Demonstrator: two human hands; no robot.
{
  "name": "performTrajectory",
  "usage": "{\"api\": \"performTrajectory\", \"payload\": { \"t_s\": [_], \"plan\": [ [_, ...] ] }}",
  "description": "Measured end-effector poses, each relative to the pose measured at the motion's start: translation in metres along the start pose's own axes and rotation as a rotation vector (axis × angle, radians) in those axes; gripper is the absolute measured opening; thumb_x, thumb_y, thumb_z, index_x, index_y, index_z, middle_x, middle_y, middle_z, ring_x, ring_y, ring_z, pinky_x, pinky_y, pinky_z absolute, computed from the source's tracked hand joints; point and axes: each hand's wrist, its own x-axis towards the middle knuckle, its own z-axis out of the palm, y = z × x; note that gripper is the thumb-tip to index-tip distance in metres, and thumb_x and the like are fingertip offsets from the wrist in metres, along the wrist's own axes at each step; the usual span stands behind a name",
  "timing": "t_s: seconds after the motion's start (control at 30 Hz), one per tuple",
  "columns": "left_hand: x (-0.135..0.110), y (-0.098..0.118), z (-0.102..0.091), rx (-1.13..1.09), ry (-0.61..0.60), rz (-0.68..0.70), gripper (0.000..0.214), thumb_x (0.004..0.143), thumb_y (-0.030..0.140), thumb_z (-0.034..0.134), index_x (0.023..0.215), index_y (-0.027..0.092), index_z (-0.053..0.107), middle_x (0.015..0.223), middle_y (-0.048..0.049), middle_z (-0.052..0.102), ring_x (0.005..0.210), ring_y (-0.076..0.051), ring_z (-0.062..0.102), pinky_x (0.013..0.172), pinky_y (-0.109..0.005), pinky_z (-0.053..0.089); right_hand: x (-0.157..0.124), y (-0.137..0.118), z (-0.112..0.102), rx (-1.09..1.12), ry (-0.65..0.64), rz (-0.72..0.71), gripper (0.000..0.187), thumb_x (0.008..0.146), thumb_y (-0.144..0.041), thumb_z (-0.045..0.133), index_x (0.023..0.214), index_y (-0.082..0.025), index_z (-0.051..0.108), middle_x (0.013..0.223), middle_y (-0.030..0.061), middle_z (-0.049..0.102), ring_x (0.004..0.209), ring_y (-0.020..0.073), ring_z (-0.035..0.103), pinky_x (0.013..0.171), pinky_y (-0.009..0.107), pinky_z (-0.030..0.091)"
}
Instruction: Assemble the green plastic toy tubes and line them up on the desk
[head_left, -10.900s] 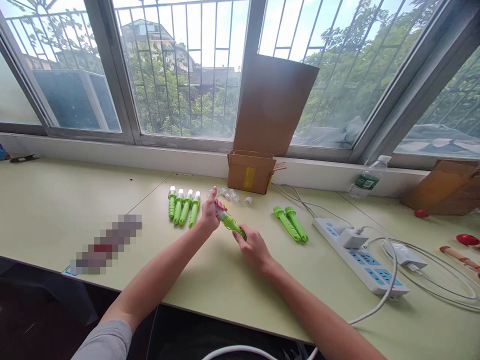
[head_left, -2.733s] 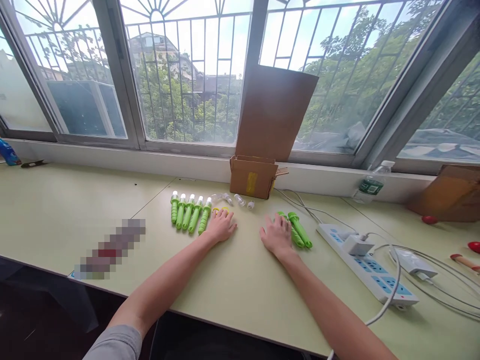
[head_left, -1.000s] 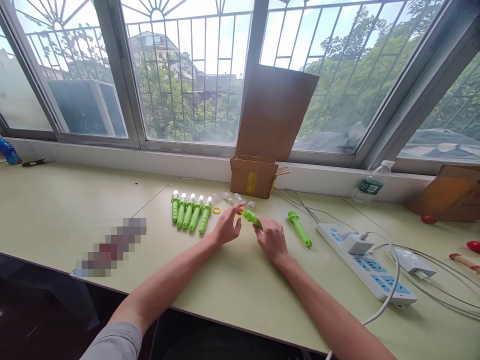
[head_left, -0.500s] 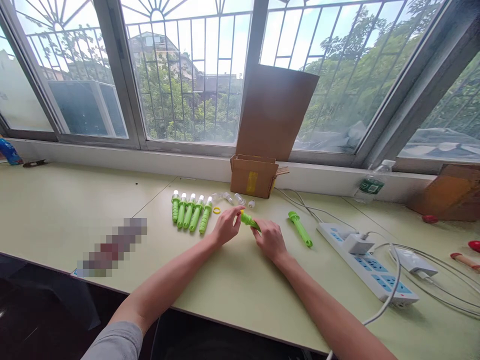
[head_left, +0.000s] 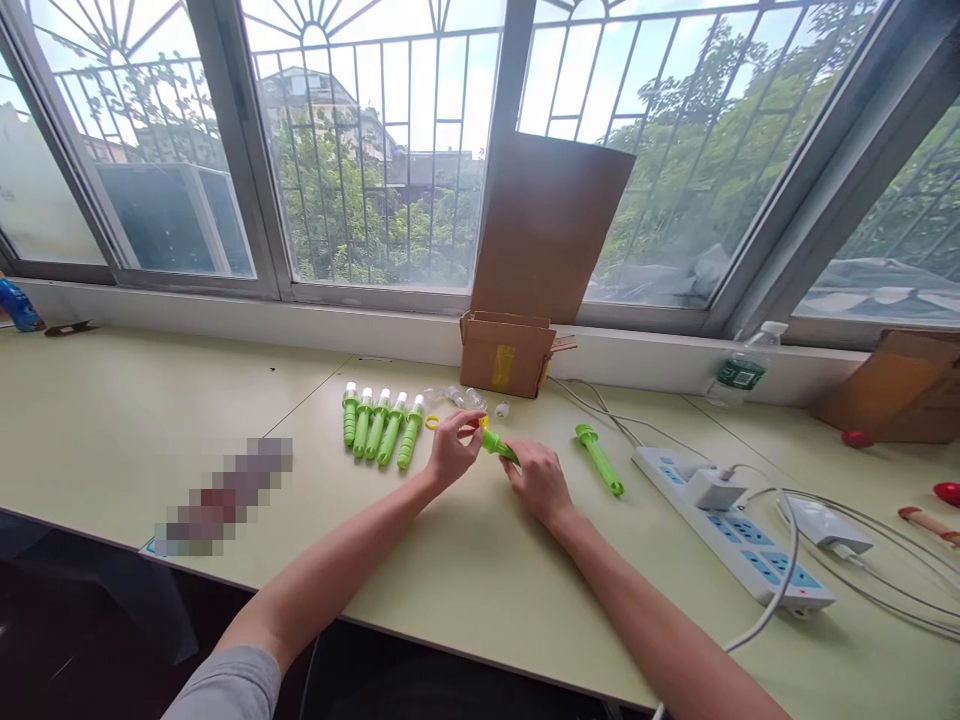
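My right hand (head_left: 537, 480) grips a green plastic handle (head_left: 496, 444) just above the pale green table (head_left: 112, 420). My left hand (head_left: 451, 447) pinches a small yellow ring (head_left: 481, 423) at the handle's upper end. To the left, several finished green handles with white caps (head_left: 379, 423) lie in a row. One bare green handle (head_left: 599, 458) lies to the right of my hands. Another yellow ring (head_left: 431, 422) and a few small clear caps (head_left: 472, 398) rest behind my hands.
An open cardboard box (head_left: 504, 353) stands against the window ledge, with a cardboard sheet (head_left: 551, 225) leaning behind it. A white power strip (head_left: 739, 545) with plugs and cables lies at the right. A water bottle (head_left: 742, 366) lies on the ledge. Red items (head_left: 930, 520) sit far right.
Over the last second my hands have drawn together, and the left fingers have closed on the yellow ring at the end of the green handle held in my right hand.
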Motion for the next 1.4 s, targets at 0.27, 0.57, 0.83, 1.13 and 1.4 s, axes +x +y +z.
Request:
{"api": "performTrajectory", "payload": {
  "t_s": [0.27,0.57,0.83,1.13,1.4],
  "plan": [
    [0.001,-0.009,0.0,0.034,-0.079,-0.078,0.018,0.078,0.021,0.06,0.095,0.016,0.063,0.089,-0.0055,0.063,0.074,-0.012,0.063,0.066,-0.029,0.059,0.001,0.001,0.0,-0.004,-0.008,0.008,0.023,0.087,-0.028,0.048,0.104,-0.019,0.062,0.096,0.007,0.067,0.09,0.0212,0.056,0.08,0.03,0.033],
    [-0.001,-0.013,-0.006,0.183,-0.153,-0.099,0.013,0.079,0.029,0.059,0.08,0.016,0.06,0.08,-0.0023,0.06,0.068,-0.01,0.058,0.06,-0.023,0.053,0.001,0.001,0.0,0.004,0.003,-0.003,0.024,0.087,-0.027,0.049,0.107,-0.019,0.061,0.097,0.0079,0.067,0.092,0.0218,0.056,0.08,0.03,0.034],
    [-0.002,-0.013,-0.01,0.227,-0.215,-0.154,0.027,0.078,0.043,0.059,0.077,0.016,0.059,0.075,-0.0022,0.062,0.069,-0.012,0.059,0.06,-0.024,0.051,0.001,0.0,-0.001,0.013,0.006,-0.023,0.025,0.088,-0.028,0.047,0.108,-0.019,0.06,0.097,0.0084,0.067,0.092,0.0217,0.057,0.08,0.03,0.035],
    [-0.006,-0.016,-0.007,0.141,-0.228,-0.226,0.031,0.077,0.044,0.061,0.091,0.017,0.056,0.08,-0.0038,0.065,0.073,-0.014,0.063,0.061,-0.026,0.053,0.001,0.0,-0.002,0.035,-0.06,-0.011,0.024,0.088,-0.027,0.046,0.106,-0.02,0.061,0.096,0.0069,0.067,0.092,0.0208,0.056,0.081,0.03,0.036],
    [-0.011,-0.021,-0.002,0.112,-0.255,-0.238,0.034,0.079,0.033,0.06,0.109,0.016,0.058,0.089,-0.0058,0.067,0.079,-0.016,0.064,0.072,-0.031,0.056,0.001,0.002,-0.002,0.042,-0.07,-0.004,0.023,0.087,-0.024,0.046,0.104,-0.019,0.061,0.097,0.0077,0.067,0.093,0.0217,0.056,0.08,0.031,0.036]
  ]
}}
